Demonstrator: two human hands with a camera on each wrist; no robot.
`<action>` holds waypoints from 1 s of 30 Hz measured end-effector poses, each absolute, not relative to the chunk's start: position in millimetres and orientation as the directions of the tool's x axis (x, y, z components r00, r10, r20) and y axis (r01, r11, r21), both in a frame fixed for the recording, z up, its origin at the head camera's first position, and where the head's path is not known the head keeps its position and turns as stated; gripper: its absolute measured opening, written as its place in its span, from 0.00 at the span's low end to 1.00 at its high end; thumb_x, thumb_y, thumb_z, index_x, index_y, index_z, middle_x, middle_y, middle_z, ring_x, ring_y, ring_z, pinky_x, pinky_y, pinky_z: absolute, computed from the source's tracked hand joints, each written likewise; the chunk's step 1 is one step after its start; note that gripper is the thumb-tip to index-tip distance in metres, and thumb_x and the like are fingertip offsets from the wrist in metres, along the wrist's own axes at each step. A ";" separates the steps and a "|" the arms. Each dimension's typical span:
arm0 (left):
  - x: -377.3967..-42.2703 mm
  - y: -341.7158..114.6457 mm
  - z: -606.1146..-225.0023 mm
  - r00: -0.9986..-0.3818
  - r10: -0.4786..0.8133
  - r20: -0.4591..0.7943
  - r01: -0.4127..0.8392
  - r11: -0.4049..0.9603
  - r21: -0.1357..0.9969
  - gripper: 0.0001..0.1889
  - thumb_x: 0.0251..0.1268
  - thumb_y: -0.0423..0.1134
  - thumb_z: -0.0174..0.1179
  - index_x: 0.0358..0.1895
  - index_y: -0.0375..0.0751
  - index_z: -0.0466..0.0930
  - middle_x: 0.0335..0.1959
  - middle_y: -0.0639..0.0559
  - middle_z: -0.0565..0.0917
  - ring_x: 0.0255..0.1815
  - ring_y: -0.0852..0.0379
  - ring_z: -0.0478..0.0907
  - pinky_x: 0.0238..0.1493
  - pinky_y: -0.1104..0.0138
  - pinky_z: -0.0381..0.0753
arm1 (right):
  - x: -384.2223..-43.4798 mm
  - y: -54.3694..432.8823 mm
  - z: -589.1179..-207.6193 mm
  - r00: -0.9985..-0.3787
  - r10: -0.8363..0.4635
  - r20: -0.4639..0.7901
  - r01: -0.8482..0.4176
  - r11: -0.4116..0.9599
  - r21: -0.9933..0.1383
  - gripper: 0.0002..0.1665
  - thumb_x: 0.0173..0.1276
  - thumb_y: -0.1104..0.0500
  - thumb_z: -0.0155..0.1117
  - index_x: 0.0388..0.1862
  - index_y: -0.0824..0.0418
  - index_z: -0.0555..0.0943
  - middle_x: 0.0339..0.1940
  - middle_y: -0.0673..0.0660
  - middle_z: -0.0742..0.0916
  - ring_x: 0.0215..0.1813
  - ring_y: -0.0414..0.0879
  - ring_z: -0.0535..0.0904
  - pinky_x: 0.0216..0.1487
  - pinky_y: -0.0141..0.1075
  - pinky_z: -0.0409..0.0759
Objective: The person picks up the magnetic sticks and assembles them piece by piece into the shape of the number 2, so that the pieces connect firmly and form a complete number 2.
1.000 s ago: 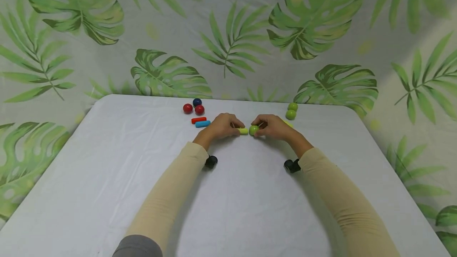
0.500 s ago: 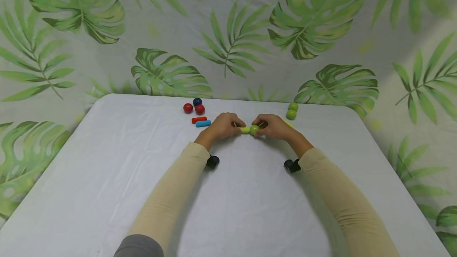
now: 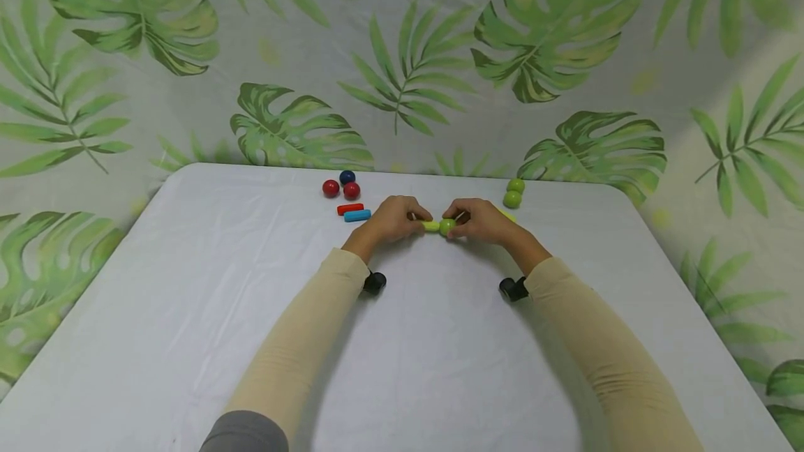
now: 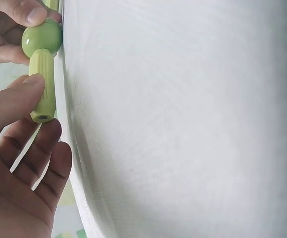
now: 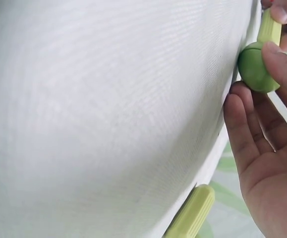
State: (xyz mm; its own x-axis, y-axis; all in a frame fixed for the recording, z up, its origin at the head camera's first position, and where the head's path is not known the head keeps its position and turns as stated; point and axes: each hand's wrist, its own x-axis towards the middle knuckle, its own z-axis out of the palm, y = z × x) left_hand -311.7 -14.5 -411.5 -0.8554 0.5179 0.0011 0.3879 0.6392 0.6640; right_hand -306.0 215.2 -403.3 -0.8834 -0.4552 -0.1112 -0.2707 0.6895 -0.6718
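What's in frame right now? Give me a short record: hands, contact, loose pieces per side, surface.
left hand: pinches a yellow-green stick
right hand: grips a green ball
contact: ball touches one end of the stick; whether they are joined, cannot tell
loose, left side: two red balls, dark blue ball, red stick, blue stick
loose, right side: two more green balls, second yellow-green stick, partly hidden in the head view
surface: white-covered table
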 end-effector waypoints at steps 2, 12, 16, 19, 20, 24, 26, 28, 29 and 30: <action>-311.4 -14.5 -411.3 -0.855 0.519 -0.002 0.388 0.643 0.661 0.13 0.64 0.36 0.66 0.51 0.47 0.88 0.47 0.50 0.86 0.45 0.54 0.77 0.47 0.67 0.76 | -306.2 215.1 -403.6 -0.883 -0.456 -0.112 -0.270 0.689 -0.673 0.18 0.61 0.61 0.74 0.50 0.60 0.82 0.54 0.62 0.86 0.55 0.55 0.84 0.54 0.43 0.83; -309.7 -23.1 -404.7 -0.862 0.506 -0.040 0.355 0.657 0.665 0.16 0.64 0.38 0.65 0.56 0.46 0.85 0.55 0.51 0.84 0.49 0.53 0.79 0.51 0.64 0.80 | -306.5 213.9 -402.1 -0.884 -0.458 -0.091 -0.286 0.685 -0.670 0.18 0.60 0.62 0.74 0.49 0.62 0.82 0.52 0.62 0.87 0.54 0.55 0.84 0.53 0.44 0.83; -308.1 -39.5 -391.8 -0.856 0.516 -0.029 0.389 0.681 0.621 0.18 0.65 0.39 0.64 0.58 0.45 0.84 0.58 0.50 0.83 0.53 0.51 0.80 0.54 0.61 0.81 | -307.1 215.0 -402.3 -0.884 -0.458 -0.094 -0.288 0.692 -0.662 0.19 0.60 0.62 0.74 0.50 0.62 0.82 0.52 0.62 0.87 0.54 0.55 0.84 0.55 0.44 0.83; -305.8 -57.3 -381.1 -0.842 0.539 0.014 0.451 0.690 0.566 0.17 0.66 0.39 0.63 0.58 0.44 0.83 0.58 0.49 0.83 0.55 0.48 0.79 0.57 0.58 0.80 | -308.0 217.0 -403.0 -0.887 -0.454 -0.087 -0.292 0.695 -0.657 0.19 0.60 0.61 0.74 0.50 0.61 0.82 0.53 0.61 0.87 0.55 0.55 0.84 0.56 0.44 0.82; -304.5 -64.1 -378.0 -0.835 0.549 0.035 0.476 0.688 0.548 0.17 0.66 0.38 0.63 0.57 0.43 0.84 0.57 0.48 0.83 0.56 0.47 0.80 0.58 0.57 0.80 | -308.2 217.5 -403.4 -0.886 -0.456 -0.082 -0.296 0.694 -0.656 0.19 0.60 0.61 0.74 0.50 0.61 0.82 0.53 0.61 0.87 0.55 0.55 0.84 0.56 0.44 0.82; -294.6 -92.5 -370.1 -0.808 0.579 0.105 0.547 0.673 0.498 0.15 0.66 0.37 0.63 0.55 0.40 0.85 0.54 0.46 0.84 0.53 0.46 0.80 0.57 0.56 0.79 | -307.2 217.7 -403.5 -0.883 -0.463 -0.076 -0.302 0.683 -0.665 0.20 0.60 0.61 0.74 0.51 0.62 0.82 0.53 0.62 0.86 0.56 0.56 0.83 0.56 0.45 0.82; -288.9 -106.9 -368.3 -0.800 0.589 0.115 0.562 0.667 0.489 0.14 0.66 0.37 0.63 0.53 0.39 0.85 0.52 0.45 0.84 0.51 0.46 0.80 0.55 0.55 0.79 | -306.3 217.4 -403.6 -0.882 -0.465 -0.075 -0.302 0.680 -0.668 0.20 0.60 0.61 0.74 0.51 0.62 0.82 0.53 0.62 0.86 0.56 0.56 0.83 0.56 0.45 0.82; -284.4 -121.6 -367.3 -0.799 0.590 0.119 0.567 0.673 0.474 0.14 0.65 0.37 0.64 0.52 0.39 0.86 0.51 0.44 0.85 0.50 0.46 0.80 0.53 0.55 0.79 | -305.3 217.0 -403.9 -0.880 -0.469 -0.071 -0.307 0.678 -0.669 0.20 0.60 0.61 0.74 0.51 0.62 0.82 0.53 0.62 0.86 0.56 0.57 0.83 0.56 0.46 0.82; -282.9 -129.3 -367.0 -0.801 0.587 0.119 0.567 0.679 0.466 0.14 0.65 0.36 0.64 0.52 0.39 0.86 0.50 0.44 0.85 0.49 0.46 0.80 0.53 0.54 0.79 | -305.0 217.0 -404.4 -0.881 -0.467 -0.072 -0.305 0.678 -0.669 0.20 0.60 0.61 0.74 0.51 0.62 0.82 0.54 0.62 0.86 0.56 0.56 0.83 0.57 0.46 0.82; -282.1 -136.9 -366.6 -0.808 0.578 0.115 0.559 0.691 0.458 0.13 0.64 0.36 0.65 0.51 0.39 0.86 0.50 0.44 0.85 0.49 0.46 0.80 0.53 0.54 0.80 | -304.7 217.0 -404.9 -0.883 -0.464 -0.074 -0.301 0.679 -0.670 0.20 0.60 0.61 0.74 0.51 0.61 0.82 0.54 0.62 0.86 0.56 0.56 0.83 0.57 0.46 0.82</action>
